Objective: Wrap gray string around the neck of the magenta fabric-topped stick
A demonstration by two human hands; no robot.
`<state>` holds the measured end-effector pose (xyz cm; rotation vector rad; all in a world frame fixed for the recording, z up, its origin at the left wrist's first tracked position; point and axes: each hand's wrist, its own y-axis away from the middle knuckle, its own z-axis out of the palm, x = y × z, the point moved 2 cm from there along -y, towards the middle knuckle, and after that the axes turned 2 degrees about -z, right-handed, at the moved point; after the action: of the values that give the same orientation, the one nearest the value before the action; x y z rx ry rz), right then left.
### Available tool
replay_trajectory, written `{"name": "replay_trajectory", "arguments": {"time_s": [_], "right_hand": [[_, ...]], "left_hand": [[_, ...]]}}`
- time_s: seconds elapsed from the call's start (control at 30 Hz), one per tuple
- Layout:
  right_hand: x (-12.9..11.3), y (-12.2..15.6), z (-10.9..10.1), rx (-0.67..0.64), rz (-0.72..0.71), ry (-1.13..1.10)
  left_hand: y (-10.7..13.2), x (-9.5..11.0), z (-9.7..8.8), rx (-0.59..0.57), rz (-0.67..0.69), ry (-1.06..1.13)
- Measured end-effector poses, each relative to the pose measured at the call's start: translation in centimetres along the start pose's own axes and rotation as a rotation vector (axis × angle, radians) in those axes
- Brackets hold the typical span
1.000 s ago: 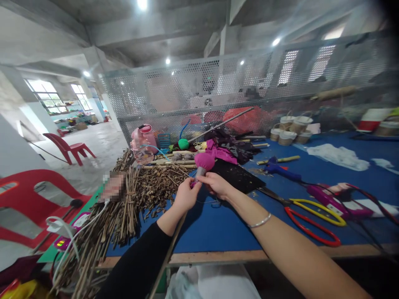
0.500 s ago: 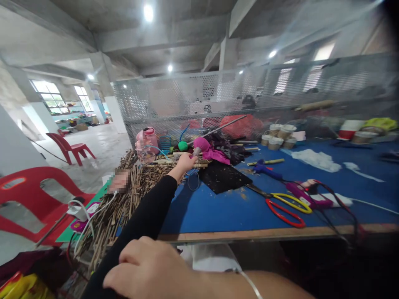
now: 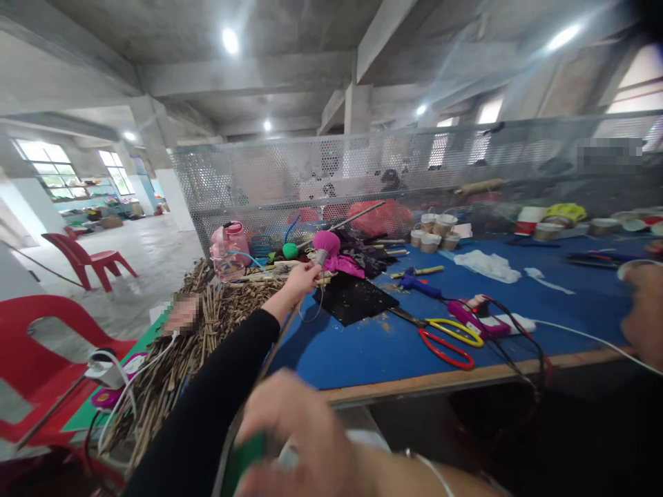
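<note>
My left hand [image 3: 303,281], in a black sleeve, reaches over the table with closed fingers on a short grey cylinder [image 3: 320,258]. A thin wire loop [image 3: 312,319] hangs just below it. Behind the cylinder lies a magenta cloth-covered ball [image 3: 326,241] with loose cloth. A long brown stick [image 3: 282,338] slants from below my left hand toward the foreground. There my right hand [image 3: 305,428], blurred by motion, curls around a dark green thing [image 3: 249,455] whose kind I cannot make out. The wrist bears a pale bracelet.
Dry twigs [image 3: 207,331] are heaped at the left edge. Scissors [image 3: 445,338] with red and yellow handles, a blue glue gun [image 3: 419,284] and a purple power strip [image 3: 479,321] lie on the blue table [image 3: 357,359]. Another person's hand [image 3: 645,304] shows at far right.
The view has turned rightward. My right hand has moved right and turned, and a green thing now shows in it. The stick has come into sight. My left hand keeps its grip.
</note>
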<state>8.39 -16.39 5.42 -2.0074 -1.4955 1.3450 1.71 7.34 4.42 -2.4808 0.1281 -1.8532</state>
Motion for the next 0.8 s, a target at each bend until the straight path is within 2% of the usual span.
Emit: {"name": "replay_trajectory", "arguments": {"time_s": [0.03, 0.07, 0.1, 0.13, 0.2, 0.3, 0.37, 0.43, 0.5, 0.67, 0.8], "right_hand": [[2.0, -0.2, -1.3, 0.125, 0.097, -0.013], [4.2, 0.0, -2.8, 0.350, 0.272, -0.087], [6.2, 0.2, -4.1, 0.496, 0.417, -0.163], [8.0, 0.5, -5.2, 0.556, 0.509, -0.223], [11.1, 0.7, -7.0, 0.564, 0.598, -0.271], [15.3, -0.4, -8.7, 0.636, 0.657, -0.336], [18.2, -2.2, -8.9, 0.558, 0.706, -0.522], [20.4, -4.2, -8.6, 0.367, 0.741, -0.701], [21.9, -5.5, -8.2, 0.221, 0.780, -0.766], [23.4, -5.3, -7.5, 0.152, 0.889, -0.553], [23.2, -4.3, -7.1, 0.185, 0.727, -0.371]], "left_hand": [[1.2, 0.1, 0.2, -0.018, -0.012, 0.037], [2.4, 0.1, 0.3, -0.028, -0.018, 0.072], [3.5, 0.1, 0.5, -0.040, -0.022, 0.098], [4.6, 0.0, 0.6, -0.058, -0.029, 0.132], [5.9, -0.3, 0.8, -0.105, -0.062, 0.281], [5.8, -0.5, 0.8, -0.087, -0.035, 0.311], [5.0, -0.7, 0.6, -0.012, 0.030, 0.212], [4.2, -1.0, 0.2, 0.108, 0.135, 0.062], [3.8, -1.4, -0.2, 0.207, 0.236, -0.085], [3.6, -3.2, -0.7, 0.245, 0.268, -0.221], [4.2, -3.8, -1.3, 0.294, 0.247, -0.221]]}}
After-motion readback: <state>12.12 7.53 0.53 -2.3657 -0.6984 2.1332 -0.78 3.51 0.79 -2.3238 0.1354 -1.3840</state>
